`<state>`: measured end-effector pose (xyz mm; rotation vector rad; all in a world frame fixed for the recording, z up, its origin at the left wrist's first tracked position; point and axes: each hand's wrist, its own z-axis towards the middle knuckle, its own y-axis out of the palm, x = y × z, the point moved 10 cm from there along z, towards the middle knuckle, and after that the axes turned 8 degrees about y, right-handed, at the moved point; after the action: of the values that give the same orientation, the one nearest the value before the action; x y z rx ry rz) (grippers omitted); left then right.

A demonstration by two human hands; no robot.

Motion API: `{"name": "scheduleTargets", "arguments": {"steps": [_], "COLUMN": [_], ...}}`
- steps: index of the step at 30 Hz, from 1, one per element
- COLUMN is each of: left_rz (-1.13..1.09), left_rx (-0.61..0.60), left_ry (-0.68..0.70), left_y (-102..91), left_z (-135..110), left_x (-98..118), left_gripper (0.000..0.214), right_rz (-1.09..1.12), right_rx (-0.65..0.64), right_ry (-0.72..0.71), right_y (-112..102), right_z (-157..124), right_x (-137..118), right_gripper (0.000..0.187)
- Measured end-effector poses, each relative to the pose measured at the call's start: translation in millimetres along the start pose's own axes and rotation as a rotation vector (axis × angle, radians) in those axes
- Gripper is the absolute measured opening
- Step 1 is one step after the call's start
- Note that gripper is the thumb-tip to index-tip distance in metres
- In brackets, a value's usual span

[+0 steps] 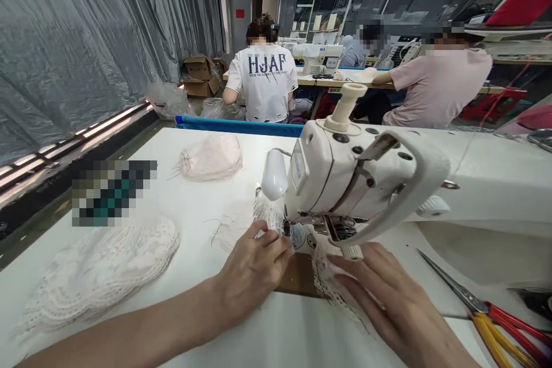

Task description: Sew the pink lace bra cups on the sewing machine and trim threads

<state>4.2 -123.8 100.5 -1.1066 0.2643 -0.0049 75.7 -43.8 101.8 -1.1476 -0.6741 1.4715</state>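
My left hand is closed beside the needle area of a white sewing machine, its curled fingers pinching the edge of a white lace strip. What lies under those fingertips is partly hidden. To the right of the presser foot, my right hand stretches its fingers out over a white lace piece and touches it. The thumb stands apart from the other fingers. A sheer scrap with loose threads lies just left of the machine's needle.
A lace pile lies at the left, with a pale pink fabric bundle farther back. Scissors with red and yellow handles rest at the right. Ahead, a person in a white shirt and one in pink sit near other machines.
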Motion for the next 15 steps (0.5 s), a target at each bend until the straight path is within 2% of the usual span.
{"name": "scheduleTargets", "arguments": {"steps": [4,8,12,15], "left_rz": [-0.029,-0.037,-0.061,-0.066], "left_rx": [0.011,-0.003,-0.014,-0.002], "left_ry": [-0.005,-0.01,-0.018,-0.022], "left_y": [1.5,2.9,3.4,2.7], "left_z": [-1,-2,-3,-3], "left_x": [-1,-1,-2,-2], "left_gripper": [0.019,0.018,0.018,0.021], "right_rz": [-0.154,-0.118,-0.051,-0.122], "right_rx": [0.025,-0.051,-0.014,0.035], "right_ry": [0.111,0.213,0.237,0.228], "right_y": [5,15,-7,-25], "right_z": [-7,-13,-14,-16], "right_x": [25,33,24,20], "right_gripper": [0.022,0.026,0.026,0.024]}}
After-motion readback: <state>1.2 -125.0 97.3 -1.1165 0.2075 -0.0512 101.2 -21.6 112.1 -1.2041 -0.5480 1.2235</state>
